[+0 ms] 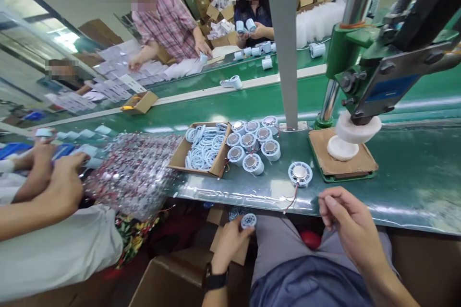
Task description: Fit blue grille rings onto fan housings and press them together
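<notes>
My left hand (pixel 230 242) is low, below the table edge, with a small round white speaker part (pixel 248 221) pinched in its fingertips. My right hand (pixel 347 220) hovers at the table's front edge, fingers loosely curled and holding nothing, just right of a round speaker unit (pixel 300 173) with red and white wires that lies on the green table (pixel 414 177). Several more speaker units (pixel 252 146) stand grouped beside a cardboard box (pixel 190 156) of white rings. A green hand press (pixel 363 72) has its white pad (pixel 355 129) over a wooden base (pixel 342 158).
A co-worker's hands (pixel 54 177) work at my left beside a heap of bagged parts (pixel 137 172). Two more people stand across the conveyor belt (pixel 234 100), handling white parts. A grey post (pixel 284 43) rises behind the speakers. An open carton (pixel 169 278) sits by my knees.
</notes>
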`<state>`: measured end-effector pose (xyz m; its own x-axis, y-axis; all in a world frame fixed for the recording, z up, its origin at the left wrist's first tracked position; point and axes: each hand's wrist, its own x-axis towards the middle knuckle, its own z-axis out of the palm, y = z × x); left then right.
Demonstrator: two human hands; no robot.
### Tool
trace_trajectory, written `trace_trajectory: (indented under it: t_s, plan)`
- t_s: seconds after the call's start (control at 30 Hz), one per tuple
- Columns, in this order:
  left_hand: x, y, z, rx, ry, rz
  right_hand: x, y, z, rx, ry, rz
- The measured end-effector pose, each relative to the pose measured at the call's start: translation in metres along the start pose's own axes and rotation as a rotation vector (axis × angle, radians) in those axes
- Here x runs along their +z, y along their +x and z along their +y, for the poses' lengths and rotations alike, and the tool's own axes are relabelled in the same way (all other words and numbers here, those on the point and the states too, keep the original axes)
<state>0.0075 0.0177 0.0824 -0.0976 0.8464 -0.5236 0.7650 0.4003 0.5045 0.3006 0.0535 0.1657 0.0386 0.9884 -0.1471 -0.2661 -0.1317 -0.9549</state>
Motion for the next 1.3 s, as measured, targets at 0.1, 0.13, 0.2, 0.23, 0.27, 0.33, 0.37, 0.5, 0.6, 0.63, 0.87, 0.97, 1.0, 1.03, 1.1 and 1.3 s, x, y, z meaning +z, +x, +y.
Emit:
trace_trajectory:
  t_s: [0.1,0.13,0.2,0.23,0.27,0.33,0.37,0.5,0.6,0.63,0.87,0.97,1.0,1.03,1.1,1.3]
  plan:
    - [0.002,0.023,-0.008,-0.148,0.077,0.088,-0.003,0.007,-0.004,-0.094,-0.097,0.022]
    - [0.0,0.024,-0.008,-0.16,0.085,0.099,-0.005,0.009,-0.006,-0.129,-0.147,0.044]
    - [-0.011,0.015,-0.005,-0.115,0.078,0.108,-0.01,0.014,-0.008,-0.2,-0.246,0.116]
    - [-0.021,0.005,-0.003,-0.062,0.064,0.11,-0.014,0.018,-0.008,-0.232,-0.281,0.157]
    - [-0.034,-0.007,0.001,0.005,0.046,0.112,-0.017,0.023,-0.008,-0.256,-0.304,0.192]
    - [-0.066,-0.029,0.01,0.147,0.013,0.158,-0.02,0.035,-0.004,-0.281,-0.323,0.227]
    - [-0.085,-0.036,0.016,0.208,0.003,0.214,-0.02,0.04,-0.001,-0.285,-0.323,0.225]
    - [-0.168,-0.012,0.038,0.28,0.041,0.607,-0.011,0.054,0.012,-0.297,-0.353,0.145]
    - [-0.214,0.037,0.049,0.231,0.112,0.684,-0.008,0.054,0.017,-0.32,-0.415,0.098]
    - [-0.224,0.05,0.052,0.22,0.135,0.676,-0.008,0.053,0.017,-0.317,-0.421,0.091]
    - [-0.214,0.036,0.059,0.304,0.199,0.826,-0.011,0.05,0.015,-0.298,-0.338,0.107]
    - [-0.157,0.0,0.07,0.478,0.167,0.939,-0.003,0.036,0.016,-0.297,-0.282,0.101]
    - [-0.133,-0.011,0.076,0.559,0.165,0.922,0.001,0.028,0.016,-0.269,-0.237,0.055]
    - [-0.11,-0.021,0.083,0.681,0.168,0.895,0.007,0.02,0.016,-0.221,-0.173,-0.015]
    - [-0.07,-0.038,0.098,0.998,0.194,0.833,0.019,0.004,0.015,-0.095,0.002,-0.188]
    - [-0.025,-0.052,0.116,1.147,0.003,0.684,0.039,-0.011,0.015,0.171,0.292,-0.392]
